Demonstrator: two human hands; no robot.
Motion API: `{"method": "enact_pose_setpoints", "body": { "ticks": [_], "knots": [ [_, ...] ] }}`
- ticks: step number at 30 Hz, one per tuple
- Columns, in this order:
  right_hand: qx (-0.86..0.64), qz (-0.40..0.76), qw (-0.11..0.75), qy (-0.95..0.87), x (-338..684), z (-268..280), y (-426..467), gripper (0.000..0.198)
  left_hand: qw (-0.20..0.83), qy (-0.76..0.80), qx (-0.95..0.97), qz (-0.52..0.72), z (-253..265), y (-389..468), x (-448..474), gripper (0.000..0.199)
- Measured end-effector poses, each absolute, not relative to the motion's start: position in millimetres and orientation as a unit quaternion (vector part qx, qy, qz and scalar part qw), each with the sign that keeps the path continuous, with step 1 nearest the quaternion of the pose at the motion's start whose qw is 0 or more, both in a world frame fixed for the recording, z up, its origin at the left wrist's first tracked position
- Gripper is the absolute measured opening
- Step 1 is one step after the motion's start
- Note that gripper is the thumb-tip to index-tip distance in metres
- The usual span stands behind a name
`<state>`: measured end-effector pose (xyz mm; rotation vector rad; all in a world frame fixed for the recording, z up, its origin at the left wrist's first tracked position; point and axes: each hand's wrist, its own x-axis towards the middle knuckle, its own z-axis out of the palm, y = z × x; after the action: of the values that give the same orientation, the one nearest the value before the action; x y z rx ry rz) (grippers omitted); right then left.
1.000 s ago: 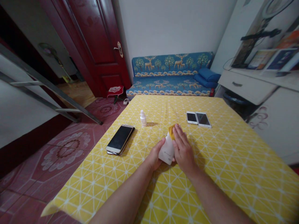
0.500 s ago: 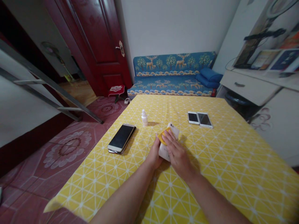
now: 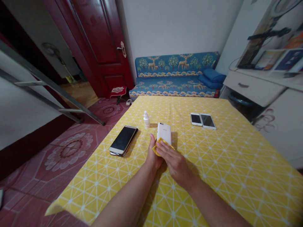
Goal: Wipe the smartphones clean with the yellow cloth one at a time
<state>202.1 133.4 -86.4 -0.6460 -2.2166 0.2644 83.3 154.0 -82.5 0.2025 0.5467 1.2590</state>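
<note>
Centrally, a bottle is standing near stacked phones; left hand is gripping white phone, right hand holding yellow cloth across it.

I can read no word or number for certain. The back of the white phone I hold bears a small line of lettering, too tiny to make out. Any print on the white bottle is too faint, and the panels at far right are blurred.
</note>
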Motion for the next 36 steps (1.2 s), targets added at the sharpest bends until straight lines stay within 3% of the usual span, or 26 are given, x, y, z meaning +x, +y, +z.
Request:
{"method": "enact_pose_setpoints", "body": {
  "ticks": [7, 12, 18, 26, 36],
  "knots": [
    [-0.258, 0.087, 0.377, -0.885, 205, -86, 130, 0.054, 0.749, 0.232, 0.102, 0.612, -85, 160, 81, 0.050],
    [-0.278, 0.064, 0.376, -0.882, 205, -86, 127, 0.054, 0.764, 0.186, 0.109, 0.608, -93, 166, 76, 0.057],
    [-0.289, 0.060, 0.438, -0.849, 209, -87, 129, 0.057, 0.723, 0.246, 0.099, 0.638, -87, 168, 77, 0.051],
    [-0.315, 0.138, 0.504, -0.792, 215, -93, 133, 0.054, 0.662, 0.348, 0.144, 0.649, -88, 166, 80, 0.037],
    [-0.396, 0.176, 0.564, -0.703, 230, -97, 150, 0.044, 0.651, 0.402, 0.306, 0.566, -94, 160, 85, 0.045]
  ]
}}
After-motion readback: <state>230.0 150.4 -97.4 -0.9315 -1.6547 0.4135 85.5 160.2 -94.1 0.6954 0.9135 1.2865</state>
